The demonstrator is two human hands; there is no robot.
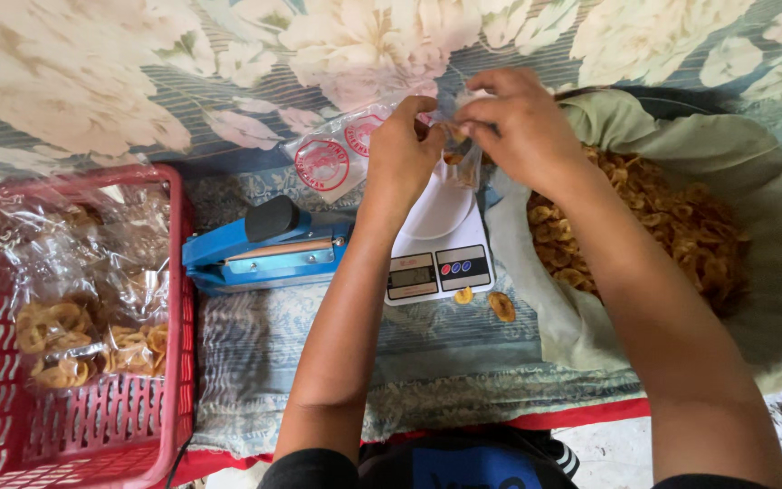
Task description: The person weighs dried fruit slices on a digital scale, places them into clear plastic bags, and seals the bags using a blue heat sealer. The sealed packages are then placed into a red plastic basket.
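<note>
Bare forearms, dark short sleeves

The left hand (402, 149) and right hand (519, 127) wear no gloves, rings or watch; both arms are uncovered up to black sleeves at the picture's lower edge.

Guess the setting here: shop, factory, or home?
Probably a home snack-packing spot on the floor, not a factory. A small scale, a blue heat sealer and a cloth-lined heap of chips lie on floral fabric; a red basket holds filled bags.

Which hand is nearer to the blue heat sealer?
Left. The left hand is just above and right of the blue heat sealer; the right hand is farther right, over the white scale.
</note>
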